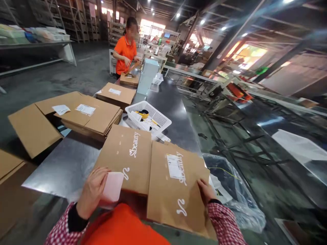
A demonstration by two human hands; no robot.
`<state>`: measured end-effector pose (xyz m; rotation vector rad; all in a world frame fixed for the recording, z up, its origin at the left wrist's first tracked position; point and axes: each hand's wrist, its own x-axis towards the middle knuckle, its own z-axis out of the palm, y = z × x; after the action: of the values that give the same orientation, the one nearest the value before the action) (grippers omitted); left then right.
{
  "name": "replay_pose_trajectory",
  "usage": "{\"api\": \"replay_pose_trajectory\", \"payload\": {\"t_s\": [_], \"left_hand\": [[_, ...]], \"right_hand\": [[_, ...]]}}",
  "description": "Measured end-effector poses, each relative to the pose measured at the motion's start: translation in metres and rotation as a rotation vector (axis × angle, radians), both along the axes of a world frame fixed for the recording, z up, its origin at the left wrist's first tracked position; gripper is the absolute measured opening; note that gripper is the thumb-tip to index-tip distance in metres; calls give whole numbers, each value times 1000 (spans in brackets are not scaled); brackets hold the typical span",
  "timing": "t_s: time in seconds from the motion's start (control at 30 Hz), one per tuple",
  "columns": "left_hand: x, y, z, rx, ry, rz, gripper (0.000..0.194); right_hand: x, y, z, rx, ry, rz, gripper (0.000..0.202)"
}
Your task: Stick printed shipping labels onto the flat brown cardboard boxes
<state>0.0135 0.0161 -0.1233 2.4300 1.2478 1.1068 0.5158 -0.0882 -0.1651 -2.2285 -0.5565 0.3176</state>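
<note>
My left hand [92, 190] is closed around a pale pink, round-cornered block [112, 186], perhaps a stack of labels; its kind is unclear. Just behind it lies a flat stack of brown cardboard [139, 170] printed with "beauty" in white. To its right is a second flat cardboard stack [163, 190] with the same print and a white label [173, 166] stuck over part of the lettering. My right hand [205, 190] grips the right edge of this stack, thumb on top and the other fingers hidden beneath.
A white perforated basket [163, 119] with yellow tape [143, 114] stands behind the stacks on the metal table [55, 175]. More labelled cardboard [102, 110] lies at left. Clear plastic bags [245, 207] hang at right. A co-worker in orange [124, 52] handles cardboard at the far end.
</note>
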Motion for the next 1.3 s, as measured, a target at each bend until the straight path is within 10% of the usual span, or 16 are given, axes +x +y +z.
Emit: {"api": "replay_pose_trajectory", "payload": {"t_s": [0.13, 0.3, 0.4, 0.5, 0.7, 1.0, 1.13, 1.3], "left_hand": [[15, -19, 43, 56, -18, 48, 31], [21, -24, 64, 45, 5, 191, 34], [-1, -6, 57, -54, 70, 344, 40], [-28, 5, 42, -123, 107, 362, 47], [-16, -13, 25, -397, -74, -144, 48], [6, 7, -3, -576, -340, 121, 40], [0, 16, -11, -643, -364, -9, 42], [-6, 24, -20, -733, -389, -31, 46]], "right_hand": [[-50, 16, 8, 46, 70, 150, 78], [-264, 49, 8, 530, 721, 1299, 120], [-327, 51, 7, 550, 694, 1240, 86], [-324, 55, 9, 522, 592, 1165, 48], [-310, 74, 30, 442, 443, 1196, 24], [-332, 92, 26, 505, 441, 956, 15], [-336, 100, 14, 412, 721, 948, 33], [-337, 108, 12, 401, 443, 916, 23]]}}
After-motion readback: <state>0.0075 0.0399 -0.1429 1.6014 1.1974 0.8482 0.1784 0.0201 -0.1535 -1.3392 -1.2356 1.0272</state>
